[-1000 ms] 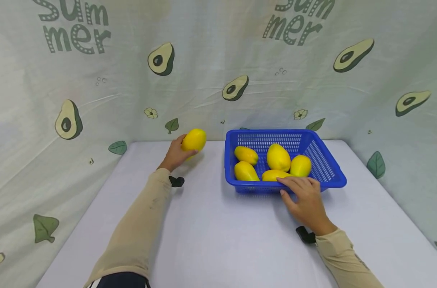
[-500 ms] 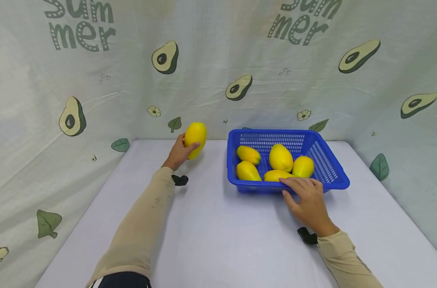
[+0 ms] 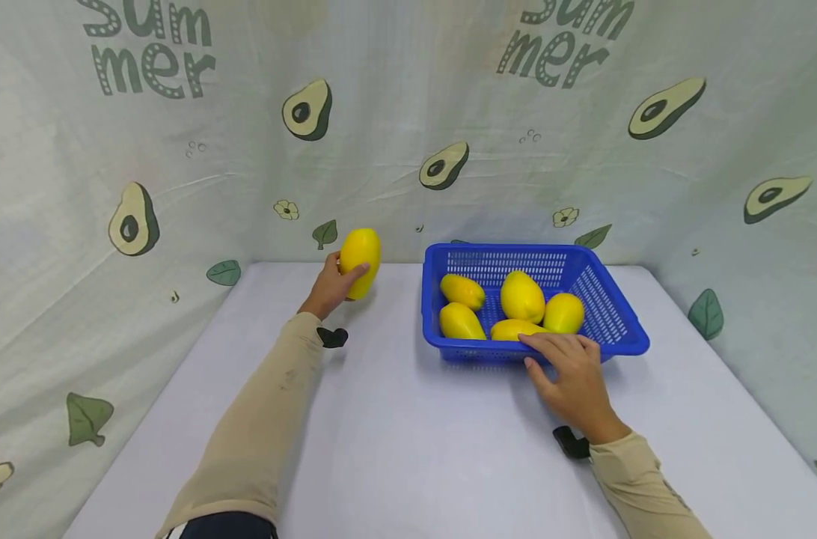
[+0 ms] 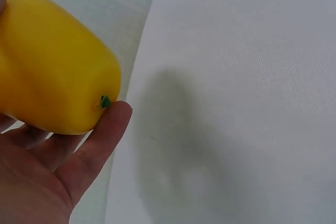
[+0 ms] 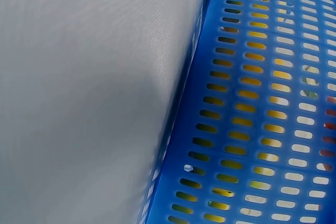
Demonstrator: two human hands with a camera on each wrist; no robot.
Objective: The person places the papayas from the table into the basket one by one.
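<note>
In the head view my left hand [image 3: 329,287] holds a yellow mango [image 3: 361,258] raised near the back edge of the table. The left wrist view shows the mango [image 4: 58,61] with a small green stem end and a fingertip right beside it. My right hand [image 3: 575,382] grips the front rim of a blue slotted plastic basket [image 3: 435,343], fingers over the rim and thumb on the outer side. Several more yellow mangoes [image 3: 522,298] lie inside this basket. In the right wrist view, yellow shows through the slots of the basket wall [image 5: 210,121].
A white-covered table [image 3: 408,449] carries the basket on its right half. Behind and at the sides hangs a pale cloth [image 3: 368,180] printed with avocados, leaves and lettering. Black wrist mounts [image 3: 332,337] show at both wrists. The mango's shadow falls on the table.
My left hand has lifted the mango and tilted it more upright, then shifted it very slightly left. The right hand stays at the basket rim, and the basket has not moved on the table.
</note>
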